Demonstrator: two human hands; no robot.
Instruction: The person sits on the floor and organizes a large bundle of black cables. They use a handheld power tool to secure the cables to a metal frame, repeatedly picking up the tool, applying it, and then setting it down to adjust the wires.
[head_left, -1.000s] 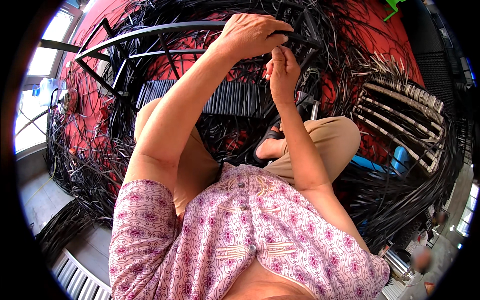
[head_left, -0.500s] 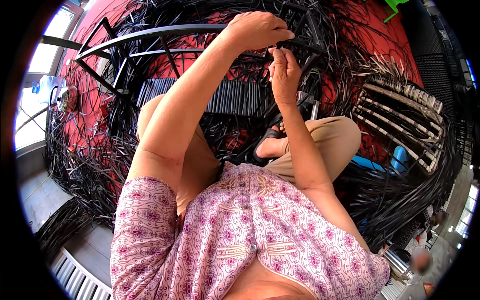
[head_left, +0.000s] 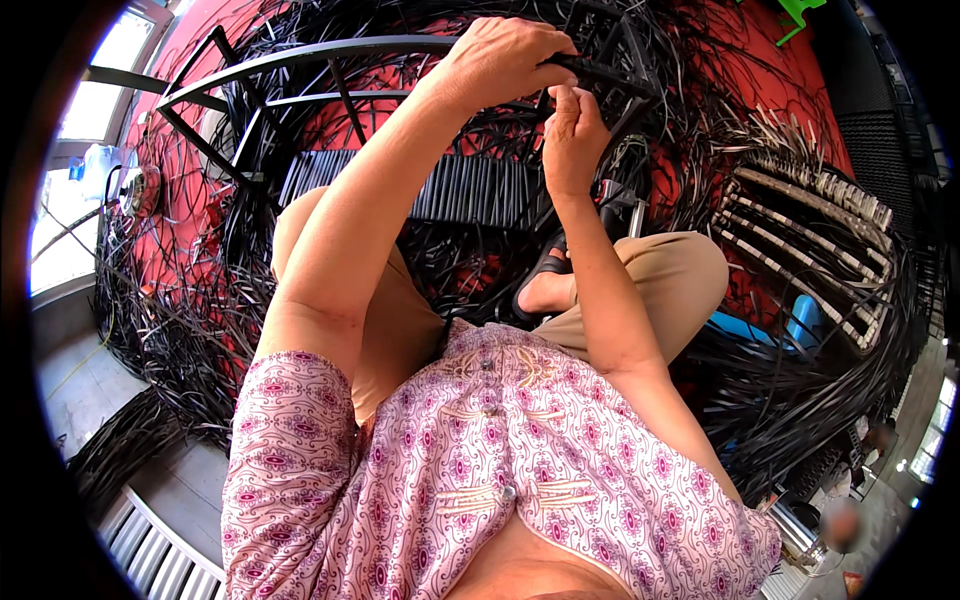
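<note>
A black metal frame (head_left: 350,45) with a curved rail stands in front of me. My left hand (head_left: 508,62) is closed over the far right part of that rail, thumb and fingers around a dark piece. Just below and to its right, my right hand (head_left: 576,135) is raised, its fingertips pinched together close to my left thumb. What the right fingers hold is too small or hidden to make out. Beneath my forearms lies a panel of black strips (head_left: 465,190) wound side by side across the frame.
Loose black strips (head_left: 200,320) lie tangled across the red floor covering (head_left: 790,90). At right are a rack wrapped in pale and dark bands (head_left: 800,240) and a blue plastic piece (head_left: 803,320). A white slatted piece (head_left: 155,550) stands at lower left, a green plastic leg (head_left: 797,18) at top right.
My right hand has turned slightly, its fingertips now nearer my left thumb. The left hand has shifted a little up and left at the rail. The whole view has moved slightly.
</note>
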